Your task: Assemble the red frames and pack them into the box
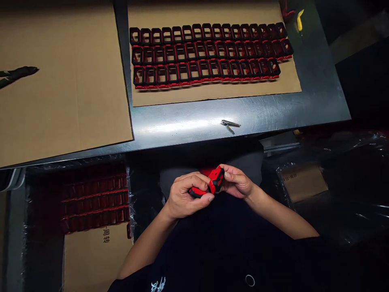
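In front of my torso, below the table edge, both hands are closed on red and black plastic parts. My left hand (187, 194) pinches a red and black plastic piece (198, 192) between thumb and fingers. My right hand (237, 181) grips a red and black plastic housing (216, 179), tilted up against the first piece. Whether these are two separate parts or one joined part, I cannot tell. On the metal table beyond stand three rows of similar red and black frames (182, 52), set on a cardboard sheet (212, 97).
Small metal snips (230, 125) lie near the front of the metal table (170, 125). A yellow-handled tool (300, 22) is at the far right. Another cardboard sheet (75, 101) covers the left, with a dark pointed object (22, 74) over it. Lower left, a plastic-lined box holds more red frames (95, 202).
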Tool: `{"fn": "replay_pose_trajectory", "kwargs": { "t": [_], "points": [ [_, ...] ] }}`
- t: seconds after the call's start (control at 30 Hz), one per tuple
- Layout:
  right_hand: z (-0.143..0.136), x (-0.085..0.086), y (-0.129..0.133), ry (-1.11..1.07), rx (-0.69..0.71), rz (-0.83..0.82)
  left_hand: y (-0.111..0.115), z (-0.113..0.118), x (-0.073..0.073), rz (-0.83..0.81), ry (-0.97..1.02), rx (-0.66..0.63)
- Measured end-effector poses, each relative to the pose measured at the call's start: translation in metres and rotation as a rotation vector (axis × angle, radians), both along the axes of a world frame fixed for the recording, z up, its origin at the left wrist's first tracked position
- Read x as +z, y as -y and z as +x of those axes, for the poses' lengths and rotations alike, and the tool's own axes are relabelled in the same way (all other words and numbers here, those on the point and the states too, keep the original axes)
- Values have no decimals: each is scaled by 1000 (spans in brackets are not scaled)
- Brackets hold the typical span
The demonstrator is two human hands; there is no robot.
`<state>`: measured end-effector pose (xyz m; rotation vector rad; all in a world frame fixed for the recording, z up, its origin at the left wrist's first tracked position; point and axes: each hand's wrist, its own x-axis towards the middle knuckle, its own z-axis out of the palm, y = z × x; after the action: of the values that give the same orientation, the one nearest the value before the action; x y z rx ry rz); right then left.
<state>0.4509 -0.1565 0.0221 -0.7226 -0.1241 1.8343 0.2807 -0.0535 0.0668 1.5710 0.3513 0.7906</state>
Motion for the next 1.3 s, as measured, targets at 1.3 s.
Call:
{"fn": "replay_pose_trajectory", "kwargs": {
  "t": [1.3],
  "points": [
    [14,75,-18,1410,-114,560,19,-3,-22,-708,-274,0]
  ]
}}
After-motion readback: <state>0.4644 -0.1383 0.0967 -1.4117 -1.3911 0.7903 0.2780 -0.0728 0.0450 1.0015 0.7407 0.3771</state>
